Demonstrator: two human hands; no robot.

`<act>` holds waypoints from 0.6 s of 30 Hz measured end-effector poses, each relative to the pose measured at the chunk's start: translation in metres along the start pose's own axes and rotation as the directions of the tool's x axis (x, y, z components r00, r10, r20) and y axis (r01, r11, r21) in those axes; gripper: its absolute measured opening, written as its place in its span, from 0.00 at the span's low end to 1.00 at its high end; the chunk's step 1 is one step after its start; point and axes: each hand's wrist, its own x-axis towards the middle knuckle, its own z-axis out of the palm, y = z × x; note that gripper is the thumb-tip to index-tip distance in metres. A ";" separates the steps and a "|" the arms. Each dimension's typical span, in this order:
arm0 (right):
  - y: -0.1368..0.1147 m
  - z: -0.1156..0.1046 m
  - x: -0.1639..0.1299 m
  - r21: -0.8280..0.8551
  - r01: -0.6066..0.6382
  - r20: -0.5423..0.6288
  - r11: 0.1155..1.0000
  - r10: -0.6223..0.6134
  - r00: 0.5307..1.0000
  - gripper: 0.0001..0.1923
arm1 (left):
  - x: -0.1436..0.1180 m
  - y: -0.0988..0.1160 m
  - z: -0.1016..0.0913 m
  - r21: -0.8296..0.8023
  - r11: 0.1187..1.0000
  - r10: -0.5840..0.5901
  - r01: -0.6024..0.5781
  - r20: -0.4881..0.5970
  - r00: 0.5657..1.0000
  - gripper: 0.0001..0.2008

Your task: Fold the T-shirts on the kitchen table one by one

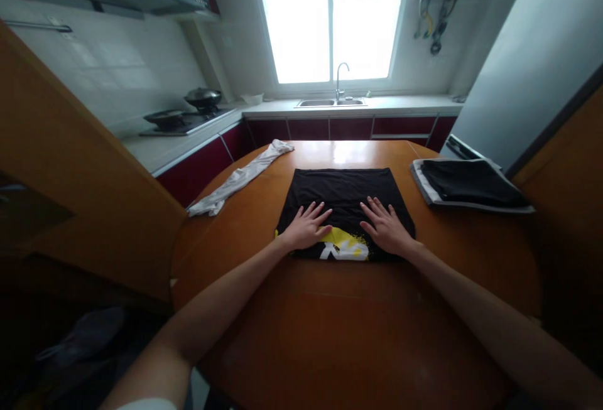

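A black T-shirt [346,193] with a yellow and white print lies folded into a rough rectangle on the wooden table [339,322]. My left hand [306,226] rests flat on its left part, fingers spread, beside the yellow patch. On the right part, my right hand [385,228] lies with its fingers apart, palm down on the cloth. Neither hand grips the fabric. Small wrinkles show in the black cloth between and beyond the hands.
A crumpled light-grey garment [242,178] stretches along the table's left edge. Folded clothes, black over grey, form a stack [471,184] at the right. Beyond the table are a counter with a sink [330,103], a stove with pans [188,120] and a pale fridge [527,64].
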 end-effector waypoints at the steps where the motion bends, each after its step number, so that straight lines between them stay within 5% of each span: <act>1: -0.001 0.001 0.000 0.006 0.006 0.052 1.000 -0.006 0.999 0.33 | 0.000 0.000 0.002 -0.003 1.000 -0.006 0.006 0.023 1.000 0.33; 4: -0.002 0.003 0.000 0.016 -0.005 0.113 1.000 0.003 0.994 0.33 | 0.000 -0.003 0.005 -0.010 1.000 -0.008 0.008 0.020 1.000 0.33; 11: -0.005 0.000 -0.002 0.049 0.081 0.025 0.996 -0.082 0.996 0.32 | -0.002 0.006 -0.004 0.011 0.998 0.061 -0.060 -0.084 0.995 0.32; 18: -0.009 0.002 -0.003 0.050 0.091 0.079 0.995 -0.094 0.992 0.33 | -0.003 0.017 0.003 0.014 0.991 0.130 -0.130 0.040 0.991 0.33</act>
